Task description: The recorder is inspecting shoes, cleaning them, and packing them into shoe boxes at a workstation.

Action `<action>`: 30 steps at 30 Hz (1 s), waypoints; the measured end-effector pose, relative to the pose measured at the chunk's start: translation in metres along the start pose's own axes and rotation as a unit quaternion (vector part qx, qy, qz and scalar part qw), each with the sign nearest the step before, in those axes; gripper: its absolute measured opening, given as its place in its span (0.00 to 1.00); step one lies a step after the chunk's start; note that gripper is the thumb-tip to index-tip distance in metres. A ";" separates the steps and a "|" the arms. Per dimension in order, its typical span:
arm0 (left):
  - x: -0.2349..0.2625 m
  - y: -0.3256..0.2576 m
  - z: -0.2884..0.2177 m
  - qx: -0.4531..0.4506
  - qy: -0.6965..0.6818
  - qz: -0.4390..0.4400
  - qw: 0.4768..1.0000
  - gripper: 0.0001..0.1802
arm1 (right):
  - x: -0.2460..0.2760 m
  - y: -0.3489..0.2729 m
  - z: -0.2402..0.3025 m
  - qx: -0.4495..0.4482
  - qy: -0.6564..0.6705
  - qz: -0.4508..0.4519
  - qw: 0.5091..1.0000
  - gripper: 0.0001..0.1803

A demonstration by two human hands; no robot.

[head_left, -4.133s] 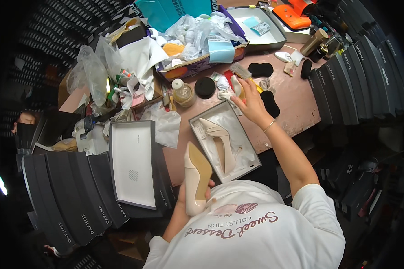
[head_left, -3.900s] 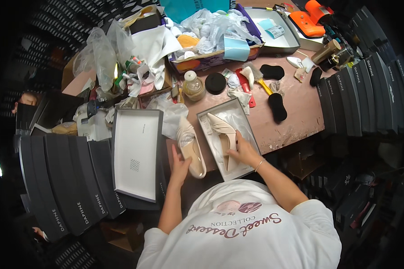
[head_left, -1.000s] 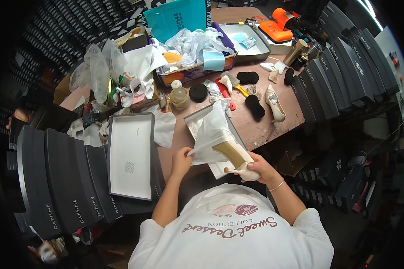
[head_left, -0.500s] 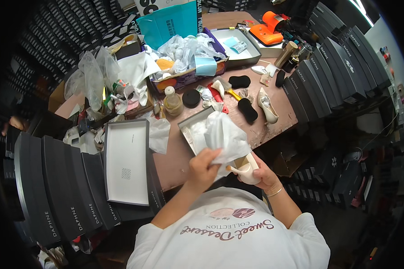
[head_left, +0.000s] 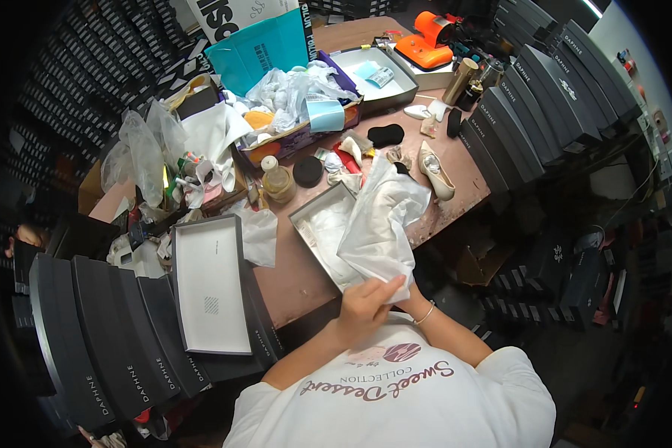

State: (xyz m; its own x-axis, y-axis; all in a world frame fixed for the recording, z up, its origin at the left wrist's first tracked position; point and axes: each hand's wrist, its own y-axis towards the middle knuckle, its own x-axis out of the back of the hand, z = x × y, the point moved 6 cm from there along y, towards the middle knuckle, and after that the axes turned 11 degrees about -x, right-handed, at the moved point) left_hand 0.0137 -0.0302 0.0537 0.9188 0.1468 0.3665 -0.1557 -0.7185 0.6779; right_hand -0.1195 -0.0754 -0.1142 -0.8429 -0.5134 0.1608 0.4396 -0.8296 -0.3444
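White tissue paper hangs over the right part of an open shoebox and down to my hands. My left hand is closed, pinching the paper's near edge between thumb and fingers. Tucked behind that edge is my right hand; its fingers are hidden by the paper and the left hand. The cream heeled shoe it held earlier cannot be seen now. More white paper lines the box. A second cream pump, with stuffing in its opening, rests on the table beyond the paper.
To the left lies a grey-rimmed box lid beside stacked dark shoeboxes. More shoeboxes line the right. Across the table are a bottle of amber liquid, black pads, a carton of crumpled plastic and an orange tool.
The tissue paper has come down over the cream shoe in my right hand, hiding it. My left hand has moved right, close to the right one. The view has shifted slightly.
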 end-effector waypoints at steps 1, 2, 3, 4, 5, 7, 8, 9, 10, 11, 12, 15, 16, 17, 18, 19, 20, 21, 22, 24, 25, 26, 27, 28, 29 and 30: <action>-0.004 0.001 -0.001 -0.008 -0.012 0.060 0.998 0.28 | 0.002 0.003 0.004 0.002 0.005 0.026 1.000 0.38; -0.003 0.003 -0.004 -0.020 -0.023 0.118 0.992 0.28 | 0.008 0.005 0.015 0.006 0.008 0.049 0.999 0.39; -0.001 0.001 -0.009 -0.024 -0.035 0.179 0.983 0.28 | 0.011 0.000 0.026 0.005 0.015 0.077 0.997 0.39; 0.016 -0.002 -0.012 -0.003 -0.051 0.164 0.985 0.34 | 0.014 -0.006 0.037 0.004 0.022 0.104 0.994 0.40; 0.044 -0.005 0.004 0.053 0.002 0.048 0.997 0.39 | 0.020 -0.011 0.051 0.005 0.025 0.131 0.991 0.41; 0.084 -0.026 0.060 0.203 0.018 -0.153 0.967 0.45 | 0.019 -0.022 0.066 0.005 0.040 0.184 0.982 0.42; 0.094 -0.041 0.105 0.296 -0.013 -0.244 0.923 0.47 | 0.012 -0.027 0.060 -0.050 0.062 0.219 0.973 0.44; 0.087 -0.062 0.151 0.354 -0.069 -0.254 0.898 0.46 | 0.004 -0.028 0.067 -0.011 0.017 0.233 0.972 0.44; 0.078 -0.051 0.163 0.400 -0.199 -0.235 0.863 0.35 | 0.001 -0.029 0.074 0.030 -0.028 0.235 0.971 0.44; 0.084 -0.056 0.172 0.377 -0.219 -0.288 0.853 0.28 | -0.004 -0.028 0.081 0.074 -0.073 0.243 0.964 0.45; 0.082 -0.063 0.185 0.352 -0.246 -0.337 0.838 0.22 | -0.004 -0.027 0.085 0.097 -0.092 0.231 0.964 0.43; 0.094 -0.076 0.193 0.299 -0.263 -0.455 0.797 0.10 | -0.002 -0.015 0.074 0.167 -0.214 0.080 0.959 0.38; 0.101 -0.086 0.188 0.314 -0.261 -0.457 0.790 0.12 | -0.001 -0.011 0.073 0.184 -0.246 0.036 0.951 0.38; 0.104 -0.094 0.181 0.330 -0.258 -0.460 0.783 0.15 | -0.004 -0.006 0.074 0.199 -0.264 0.009 0.944 0.38; 0.097 -0.084 0.158 0.359 -0.141 -0.362 0.848 0.31 | -0.007 -0.001 0.073 0.212 -0.282 -0.013 0.936 0.37; 0.090 -0.070 0.123 0.305 -0.010 -0.288 0.908 0.40 | -0.013 0.002 0.075 0.225 -0.295 -0.030 0.928 0.37; 0.078 -0.055 0.086 0.237 0.120 -0.207 0.941 0.50 | -0.018 0.006 0.077 0.237 -0.306 -0.043 0.921 0.37; 0.060 -0.042 0.055 0.190 0.092 -0.122 0.970 0.60 | -0.023 0.008 0.079 0.250 -0.313 -0.052 0.915 0.37; 0.040 -0.038 0.029 0.152 0.109 -0.055 0.981 0.55 | -0.028 0.011 0.081 0.260 -0.319 -0.057 0.910 0.36; 0.010 -0.045 0.023 0.115 0.126 -0.020 0.985 0.47 | -0.031 0.017 0.082 0.271 -0.326 -0.066 0.903 0.36; 0.003 -0.047 0.023 0.097 0.137 -0.003 0.986 0.43 | -0.031 0.021 0.082 0.277 -0.330 -0.069 0.900 0.36; 0.010 -0.045 0.022 0.068 0.161 -0.015 0.984 0.38 | -0.032 0.025 0.081 0.282 -0.335 -0.071 0.896 0.35; 0.019 -0.042 0.022 0.039 0.185 -0.028 0.982 0.34 | -0.033 0.028 0.081 0.288 -0.339 -0.071 0.893 0.35; 0.026 -0.041 0.021 0.010 0.209 -0.040 0.977 0.30 | -0.034 0.030 0.081 0.293 -0.340 -0.073 0.891 0.35; 0.024 -0.041 0.019 0.004 0.159 -0.038 0.987 0.28 | -0.037 0.032 0.080 0.298 -0.343 -0.073 0.888 0.35; 0.020 -0.041 0.015 -0.003 0.109 -0.036 0.993 0.26 | -0.039 0.034 0.080 0.305 -0.345 -0.073 0.885 0.35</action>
State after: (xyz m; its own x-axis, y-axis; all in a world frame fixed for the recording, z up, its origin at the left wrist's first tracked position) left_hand 0.0434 -0.0079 0.0236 0.8278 0.3411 0.4455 -0.0948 -0.6975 0.7103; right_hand -0.0471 -0.1011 -0.0585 -0.6073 -0.2276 0.7612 0.6040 -0.7546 0.2563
